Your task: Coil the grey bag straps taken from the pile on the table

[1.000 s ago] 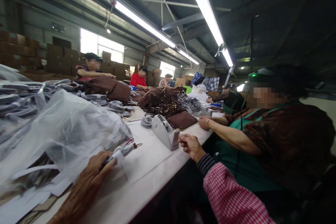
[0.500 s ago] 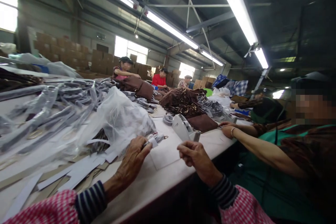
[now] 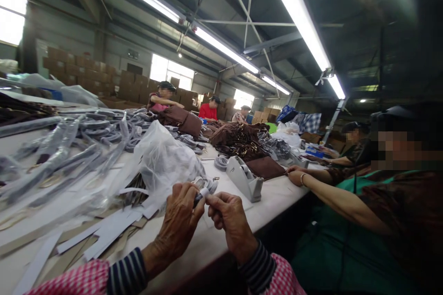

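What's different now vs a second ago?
The right hand has left the tape dispenser and come back to the wrapped bundle, fingers pinched; whether they hold anything is unclear. Unchanged: the left hand holds the bundle, and the co-worker's hands are at the brown pouch.

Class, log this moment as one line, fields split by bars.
left hand: gripping grey bundle with white band | right hand: pinched beside bundle, contact unclear | tape dispenser: on table, beyond right hand
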Available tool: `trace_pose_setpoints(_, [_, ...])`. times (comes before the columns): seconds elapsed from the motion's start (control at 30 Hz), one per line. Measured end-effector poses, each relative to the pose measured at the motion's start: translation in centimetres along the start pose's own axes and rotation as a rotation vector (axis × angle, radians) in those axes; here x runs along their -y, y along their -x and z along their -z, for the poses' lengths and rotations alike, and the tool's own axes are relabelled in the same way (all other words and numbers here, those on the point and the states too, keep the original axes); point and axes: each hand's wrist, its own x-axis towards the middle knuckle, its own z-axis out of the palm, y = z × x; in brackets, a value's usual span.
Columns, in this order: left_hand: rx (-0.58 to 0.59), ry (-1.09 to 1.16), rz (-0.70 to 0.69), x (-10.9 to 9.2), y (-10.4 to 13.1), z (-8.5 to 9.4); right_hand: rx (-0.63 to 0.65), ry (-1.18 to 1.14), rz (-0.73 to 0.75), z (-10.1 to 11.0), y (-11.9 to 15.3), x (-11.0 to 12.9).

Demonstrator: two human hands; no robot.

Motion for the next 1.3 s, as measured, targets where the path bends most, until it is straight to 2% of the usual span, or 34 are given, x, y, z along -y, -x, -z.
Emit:
trace_pose_setpoints(0.13, [-0.016, -0.093, -0.051, 0.4, 0.3, -0.3, -0.008, -0.032, -0.039, 0.1, -0.1, -0.7])
trace_pose_setpoints(0.23, [0.012, -0.064, -0.041, 0.5, 0.1, -0.2, -0.002, -0.071, -0.043, 0.3, -0.2, -1.5])
trace_pose_setpoints(0.43, [0.108, 0.157, 0.056, -0.2, -0.5, 0.7, 0.024, -0.058, 0.045, 0.2, -0.5, -2.7])
trace_pose_setpoints(0.67, [0.311, 0.496, 0.285, -2.3, -1.0, 2.2, 0.03, -0.086, 0.125, -0.1, -0.7, -3.7])
trace_pose_setpoints(0.8, [0.35, 0.583, 0.331, -1.8, -0.8, 1.8, 0.052, -0.016, 0.085, 0.4, -0.6, -4.6])
trace_pose_setpoints(0.9, [0.346, 0.531, 0.344, -0.9, -0.8, 0.9, 0.032, 0.1, 0.119, 1.3, -0.1, -4.9])
trace_pose_setpoints(0.97, [0.319, 0.461, 0.348, -0.3, -0.8, 0.5, -0.042, 0.282, 0.275, 2.1, 0.4, -4.5])
trace_pose_setpoints(1.07, [0.306, 0.376, 0.25, -0.2, -0.6, 0.4, -0.121, 0.699, 0.745, 3.3, 1.1, -2.8])
trace_pose_setpoints(1.17, [0.404, 0.31, 0.155, -1.3, -0.4, 1.5, -0.033, 1.099, 1.199, 4.5, 1.1, -0.9])
trace_pose_setpoints(1.23, [0.491, 0.279, 0.12, -2.7, -0.5, 2.7, 0.039, 1.255, 1.36, 5.1, 0.9, -0.2])
trace_pose_setpoints(1.3, [0.588, 0.281, 0.141, -4.1, -0.3, 3.7, 0.054, 1.327, 1.465, 5.5, 0.8, -0.1])
